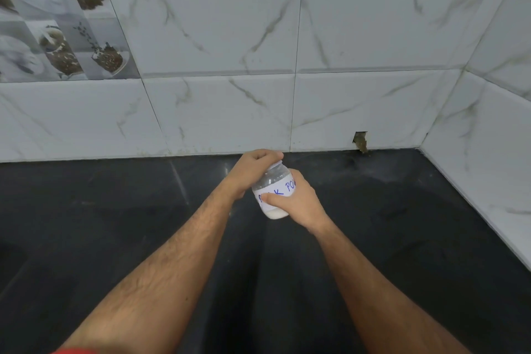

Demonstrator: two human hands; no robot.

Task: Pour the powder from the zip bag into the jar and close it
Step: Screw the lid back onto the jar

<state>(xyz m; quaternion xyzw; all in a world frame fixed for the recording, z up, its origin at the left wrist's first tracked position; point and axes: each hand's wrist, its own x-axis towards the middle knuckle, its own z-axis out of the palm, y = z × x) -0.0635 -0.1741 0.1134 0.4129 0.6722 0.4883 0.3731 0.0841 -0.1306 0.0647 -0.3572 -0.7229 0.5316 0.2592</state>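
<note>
A small clear jar [273,185] with a white paper label in blue handwriting is held over the black counter, tilted a little to the left. White powder fills its lower part. My right hand [296,201] wraps around the jar's body from the right, thumb across the label. My left hand [253,169] is closed over the jar's top, hiding the white lid, of which only an edge shows. No zip bag is in view.
The black stone counter [143,224] runs from the white marble-tiled back wall [230,109] to a tiled side wall [488,152] on the right. A small broken hole [360,141] sits in the tile at the counter's back edge.
</note>
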